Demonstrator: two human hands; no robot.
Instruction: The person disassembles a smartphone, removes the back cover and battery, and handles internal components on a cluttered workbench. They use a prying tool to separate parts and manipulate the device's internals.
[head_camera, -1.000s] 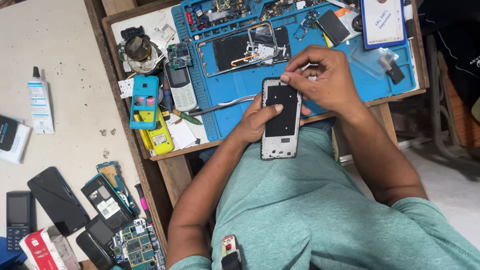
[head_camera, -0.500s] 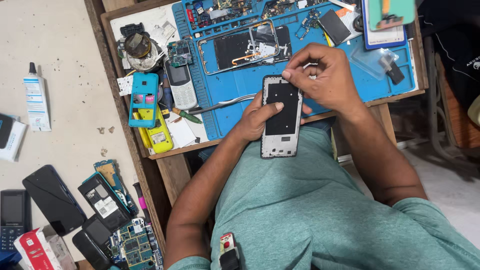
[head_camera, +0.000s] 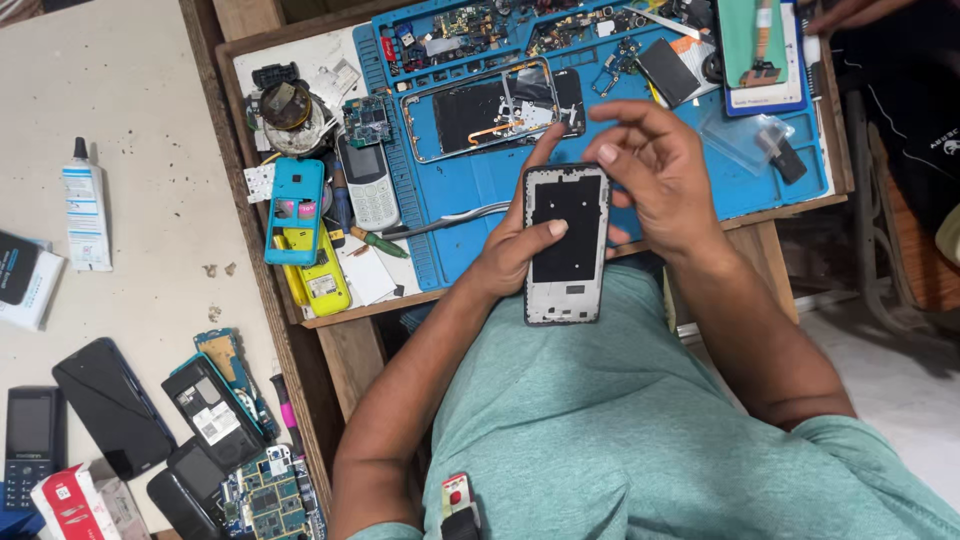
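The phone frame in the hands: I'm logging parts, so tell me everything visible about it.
The phone frame is a flat, rounded rectangle with a pale silver rim that looks like metal and a dark inner panel with a lighter band at its bottom. It shows no screen or cover. It is held lengthwise, just above the blue mat's near edge and over the green shirt. The left hand grips its left side, thumb across the dark panel. The right hand hovers open by its upper right corner; contact is unclear.

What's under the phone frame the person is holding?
The left hand grips the phone frame from beneath; below lie the blue mat and a green shirt. The fingers behind are hidden.
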